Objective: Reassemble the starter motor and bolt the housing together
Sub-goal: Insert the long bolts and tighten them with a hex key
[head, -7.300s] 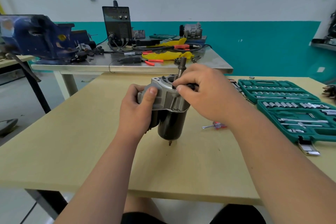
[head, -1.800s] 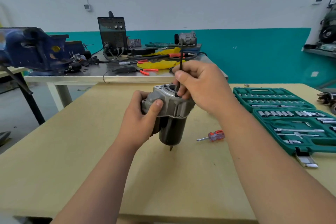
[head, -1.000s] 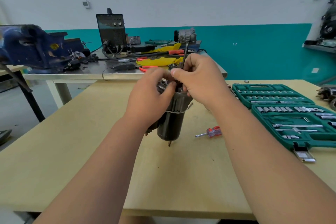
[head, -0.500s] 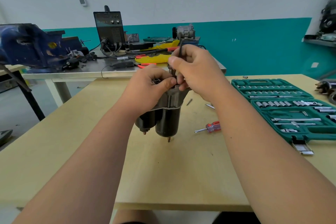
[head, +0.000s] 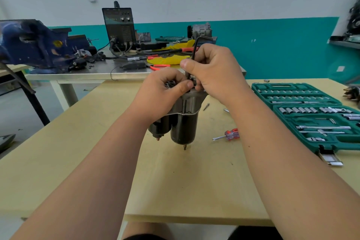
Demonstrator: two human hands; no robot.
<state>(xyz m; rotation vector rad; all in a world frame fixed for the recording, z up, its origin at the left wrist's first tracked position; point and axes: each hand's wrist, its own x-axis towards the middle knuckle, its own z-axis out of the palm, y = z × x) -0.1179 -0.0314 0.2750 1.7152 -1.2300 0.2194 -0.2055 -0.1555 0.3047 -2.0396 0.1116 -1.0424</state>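
Clamps the left hand (head: 163, 95) round the cast aluminium nose of the starter motor (head: 184, 128), stood upright on the worktop (head: 78, 152), long axis vertical, terminal studs down. Looks heavy, rigid, smooth-cased; best held at the nose. At the motor's top right, pinches an L-shaped hex key (head: 194, 48) in the right hand (head: 216, 72), shaft pointing down into the housing.

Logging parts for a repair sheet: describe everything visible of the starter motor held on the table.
The starter motor stands upright on the table: two dark cylinders side by side, one smaller, each with a stud pointing down, under a grey cast-metal housing. The left hand grips the housing top; the right hand holds a black hex key down into it.
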